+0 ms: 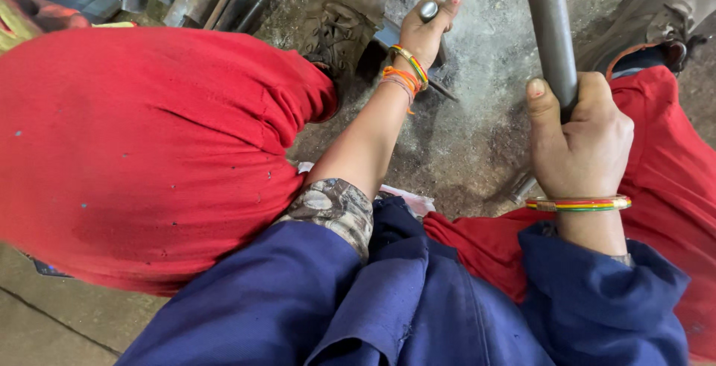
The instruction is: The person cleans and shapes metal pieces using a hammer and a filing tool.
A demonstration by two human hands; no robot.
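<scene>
A thick steel rod (550, 30), seemingly heavy and rigid, is being gripped low by the right hand (578, 142); a small metal piece (428, 11) is being pinched on the gritty floor (477, 135) by the left hand (425, 30).

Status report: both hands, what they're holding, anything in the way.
Left hand closed on small shiny metal rod, down at dusty grey floor. Right hand grips thick grey metal bar. Worn boot beside left hand.

Red trousers (149, 149) are showing beside blue sleeves (298, 299), striped rainbow bangles (578, 204) and a grey pipe (550, 23).
</scene>
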